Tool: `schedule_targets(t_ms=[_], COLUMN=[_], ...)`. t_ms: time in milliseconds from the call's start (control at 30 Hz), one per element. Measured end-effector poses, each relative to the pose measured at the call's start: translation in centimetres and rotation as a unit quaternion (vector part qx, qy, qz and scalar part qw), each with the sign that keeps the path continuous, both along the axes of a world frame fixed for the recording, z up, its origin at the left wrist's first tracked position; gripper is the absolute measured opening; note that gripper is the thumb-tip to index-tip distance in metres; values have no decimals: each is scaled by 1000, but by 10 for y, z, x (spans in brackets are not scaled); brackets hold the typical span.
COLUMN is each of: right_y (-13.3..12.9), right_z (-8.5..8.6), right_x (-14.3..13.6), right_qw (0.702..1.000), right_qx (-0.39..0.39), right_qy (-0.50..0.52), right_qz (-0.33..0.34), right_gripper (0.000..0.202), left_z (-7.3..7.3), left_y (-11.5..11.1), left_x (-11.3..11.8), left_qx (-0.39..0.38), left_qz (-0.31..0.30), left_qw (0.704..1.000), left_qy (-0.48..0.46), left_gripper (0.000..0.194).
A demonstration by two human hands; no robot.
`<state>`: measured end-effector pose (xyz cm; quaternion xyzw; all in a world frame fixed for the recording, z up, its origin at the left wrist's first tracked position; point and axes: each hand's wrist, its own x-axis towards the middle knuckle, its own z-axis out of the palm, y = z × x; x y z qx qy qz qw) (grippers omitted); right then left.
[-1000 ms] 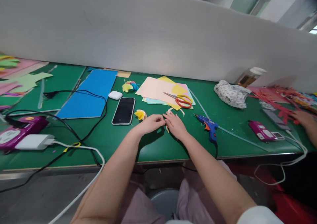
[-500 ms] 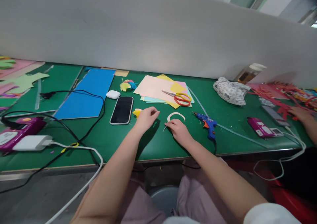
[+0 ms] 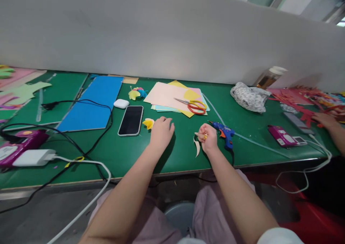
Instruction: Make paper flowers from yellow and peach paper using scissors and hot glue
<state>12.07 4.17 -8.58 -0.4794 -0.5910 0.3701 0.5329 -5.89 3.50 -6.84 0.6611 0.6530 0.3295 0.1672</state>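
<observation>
My right hand (image 3: pixel 210 139) is closed, turned partly palm up, just left of the hot glue gun (image 3: pixel 225 133). From its fingers hangs a curved pale paper strip (image 3: pixel 197 148), with a small yellow bit showing in the grip. My left hand (image 3: pixel 161 130) hovers low over the table with its fingers apart, and nothing shows in it. Close by its fingers lies a yellow and white paper flower (image 3: pixel 148 123), partly covered by the hand. A phone (image 3: pixel 131 120) rests left of that flower.
Scissors (image 3: pixel 196 106) lie on coloured paper sheets (image 3: pixel 164 95) behind my hands. Blue board (image 3: pixel 93 102), black cable and purple power strip (image 3: pixel 23 148) occupy the left. At right are a cloth bundle (image 3: pixel 249 97), another purple power strip (image 3: pixel 281 136) and a co-worker's hand (image 3: pixel 325 120).
My right hand has moved right toward the glue gun and turned over, bringing the curved paper strip along. My left hand's fingers have spread and lowered beside the yellow flower.
</observation>
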Motion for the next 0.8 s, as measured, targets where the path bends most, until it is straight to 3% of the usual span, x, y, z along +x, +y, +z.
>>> schedule_targets(t_ms=[167, 300, 467, 600, 800], right_y=[4, 0, -25, -37, -31], right_z=[30, 28, -1, -13, -12], right_x=[-1, 6, 6, -3, -5], right_qw=[997, 996, 975, 948, 947], right_qx=[-5, 21, 62, 69, 60], right_qy=[58, -20, -211, -308, -309], right_qz=[-50, -89, -11, 42, 69], right_gripper=[42, 42, 22, 12, 35], left_z=[1, -5, -12, -11, -6], left_y=[-13, -22, -22, -19, -16], left_x=[31, 49, 50, 43, 33], left_qx=[-21, -41, -50, -28, -22], left_qz=[-101, -162, -124, -70, -36], left_qw=[992, 980, 976, 970, 936], left_qy=[-74, -111, -173, -233, -350], left_gripper=[29, 29, 33, 32, 26])
